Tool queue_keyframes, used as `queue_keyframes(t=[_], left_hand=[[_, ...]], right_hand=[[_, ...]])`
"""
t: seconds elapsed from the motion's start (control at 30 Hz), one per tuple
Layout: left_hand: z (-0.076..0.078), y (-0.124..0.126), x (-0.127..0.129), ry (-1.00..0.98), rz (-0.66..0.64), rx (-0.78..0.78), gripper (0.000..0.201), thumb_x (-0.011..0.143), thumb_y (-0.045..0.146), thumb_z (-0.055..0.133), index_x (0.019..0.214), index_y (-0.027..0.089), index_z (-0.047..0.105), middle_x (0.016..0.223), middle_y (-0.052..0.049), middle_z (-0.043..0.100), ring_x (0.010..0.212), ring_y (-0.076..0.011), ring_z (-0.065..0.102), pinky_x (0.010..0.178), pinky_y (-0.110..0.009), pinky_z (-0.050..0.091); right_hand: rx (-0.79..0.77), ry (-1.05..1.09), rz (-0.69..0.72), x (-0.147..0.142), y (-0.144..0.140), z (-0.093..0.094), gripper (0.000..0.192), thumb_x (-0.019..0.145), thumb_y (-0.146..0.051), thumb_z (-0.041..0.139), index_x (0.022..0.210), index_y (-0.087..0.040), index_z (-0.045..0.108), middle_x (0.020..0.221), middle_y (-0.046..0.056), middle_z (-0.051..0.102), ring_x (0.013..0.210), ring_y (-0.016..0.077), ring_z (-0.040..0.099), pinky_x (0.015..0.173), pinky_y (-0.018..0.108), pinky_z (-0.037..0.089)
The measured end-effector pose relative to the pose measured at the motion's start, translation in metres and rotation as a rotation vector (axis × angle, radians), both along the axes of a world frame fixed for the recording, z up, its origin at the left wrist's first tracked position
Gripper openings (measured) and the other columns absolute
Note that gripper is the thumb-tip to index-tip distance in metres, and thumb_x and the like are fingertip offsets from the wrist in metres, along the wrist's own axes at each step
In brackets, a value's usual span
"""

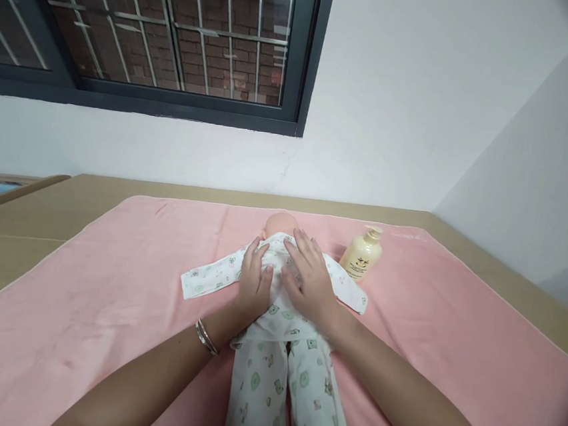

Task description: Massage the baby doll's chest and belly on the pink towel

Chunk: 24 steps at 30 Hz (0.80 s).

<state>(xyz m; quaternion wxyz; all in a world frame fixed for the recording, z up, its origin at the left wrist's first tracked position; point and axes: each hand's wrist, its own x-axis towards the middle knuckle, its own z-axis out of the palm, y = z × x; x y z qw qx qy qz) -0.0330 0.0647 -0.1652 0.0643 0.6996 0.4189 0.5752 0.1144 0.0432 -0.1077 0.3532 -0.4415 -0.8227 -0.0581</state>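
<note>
A baby doll (281, 223) lies on a pink blanket, dressed in a white patterned top (276, 326) and matching trousers (260, 385). Its sleeves stretch out to both sides, and only the bald top of its head shows beyond the collar. My left hand (256, 280) rests on the left side of the doll's upper body, fingers extended. On the other side, my right hand (310, 279) lies flat over the chest area with its fingers stretched out. Neither hand holds anything. A silver bangle circles my left wrist.
Just right of the doll, a yellow pump bottle (362, 254) stands on the pink blanket (119, 304). The blanket covers a wooden surface (100, 185) against a white wall. Above is a dark-framed window (188, 113) with bars behind it.
</note>
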Motion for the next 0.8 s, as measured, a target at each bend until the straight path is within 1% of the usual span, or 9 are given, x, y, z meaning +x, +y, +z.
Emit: queue_keyframes(t=[0.13, 0.27, 0.33, 0.4, 0.47, 0.53, 0.57, 0.67, 0.8], left_hand=[[0.0, 0.002, -0.001, 0.007, 0.001, -0.015, 0.044, 0.098, 0.038, 0.03, 0.136, 0.017, 0.039, 0.146, -0.017, 0.034, 0.137, -0.0266, 0.032, 0.111, -0.054, 0.027], [0.002, 0.004, -0.002, -0.03, -0.003, -0.023, 0.043, 0.097, 0.039, 0.031, 0.134, 0.018, 0.041, 0.145, -0.016, 0.036, 0.136, -0.0262, 0.032, 0.112, -0.052, 0.026], [0.003, 0.004, -0.002, -0.064, -0.009, -0.032, 0.043, 0.097, 0.04, 0.032, 0.133, 0.019, 0.043, 0.144, -0.015, 0.038, 0.136, -0.026, 0.033, 0.113, -0.052, 0.026], [0.005, 0.004, -0.001, -0.104, -0.006, -0.06, 0.042, 0.097, 0.04, 0.032, 0.132, 0.02, 0.044, 0.143, -0.014, 0.039, 0.135, -0.0255, 0.035, 0.113, -0.05, 0.027], [0.008, 0.002, 0.0, -0.138, 0.002, -0.101, 0.042, 0.097, 0.04, 0.032, 0.132, 0.021, 0.044, 0.142, -0.012, 0.04, 0.134, -0.0248, 0.035, 0.113, -0.048, 0.028], [0.013, 0.001, 0.0, -0.176, 0.016, -0.134, 0.041, 0.097, 0.04, 0.033, 0.132, 0.021, 0.044, 0.142, -0.012, 0.041, 0.134, -0.0243, 0.036, 0.113, -0.046, 0.027], [0.018, 0.0, 0.0, -0.202, 0.025, -0.154, 0.041, 0.097, 0.04, 0.033, 0.132, 0.021, 0.044, 0.141, -0.012, 0.042, 0.134, -0.0242, 0.036, 0.113, -0.045, 0.027], [0.042, -0.003, 0.0, -0.329, 0.043, -0.247, 0.039, 0.095, 0.042, 0.038, 0.128, 0.024, 0.049, 0.137, -0.01, 0.047, 0.131, -0.0244, 0.04, 0.112, -0.045, 0.028], [0.091, -0.01, 0.006, -0.56, -0.069, -0.282, 0.033, 0.092, 0.044, 0.043, 0.118, 0.027, 0.056, 0.132, -0.006, 0.052, 0.127, -0.0234, 0.045, 0.108, -0.043, 0.034]], right_hand=[[-0.101, -0.179, 0.005, -0.005, 0.004, -0.007, 0.047, 0.093, -0.028, 0.04, 0.138, -0.015, 0.044, 0.148, 0.013, 0.039, 0.14, 0.0269, 0.026, 0.114, 0.052, 0.018], [-0.124, -0.321, -0.037, -0.008, -0.017, 0.006, 0.043, 0.093, -0.032, 0.043, 0.131, -0.013, 0.048, 0.141, 0.016, 0.046, 0.131, 0.0304, 0.038, 0.107, 0.05, 0.03], [-0.145, -0.379, -0.07, -0.01, -0.038, 0.016, 0.031, 0.09, -0.031, 0.047, 0.114, -0.014, 0.057, 0.121, 0.016, 0.058, 0.112, 0.0298, 0.051, 0.096, 0.047, 0.039], [-0.197, -0.48, -0.079, -0.011, -0.058, 0.022, 0.021, 0.082, -0.031, 0.059, 0.096, -0.017, 0.059, 0.096, 0.012, 0.061, 0.09, 0.0275, 0.056, 0.081, 0.044, 0.045], [-0.235, -0.591, -0.099, -0.013, -0.071, 0.023, 0.032, 0.065, -0.029, 0.073, 0.091, -0.018, 0.057, 0.085, 0.009, 0.058, 0.08, 0.0265, 0.054, 0.071, 0.042, 0.046], [-0.225, -0.655, -0.11, -0.011, -0.073, 0.023, 0.045, 0.055, -0.023, 0.078, 0.093, -0.017, 0.056, 0.087, 0.009, 0.058, 0.079, 0.0261, 0.054, 0.067, 0.04, 0.046], [-0.202, -0.668, -0.081, -0.009, -0.07, 0.024, 0.043, 0.056, -0.022, 0.077, 0.094, -0.017, 0.056, 0.087, 0.008, 0.058, 0.079, 0.0254, 0.054, 0.067, 0.039, 0.046], [-0.131, -0.701, 0.137, 0.002, -0.062, 0.031, 0.019, 0.074, -0.017, 0.063, 0.092, -0.017, 0.056, 0.082, 0.004, 0.061, 0.07, 0.0197, 0.056, 0.064, 0.034, 0.045], [-0.263, -0.805, 0.369, 0.013, -0.066, 0.044, 0.013, 0.078, -0.011, 0.058, 0.085, -0.022, 0.058, 0.069, -0.002, 0.064, 0.05, 0.0134, 0.052, 0.046, 0.028, 0.037]])
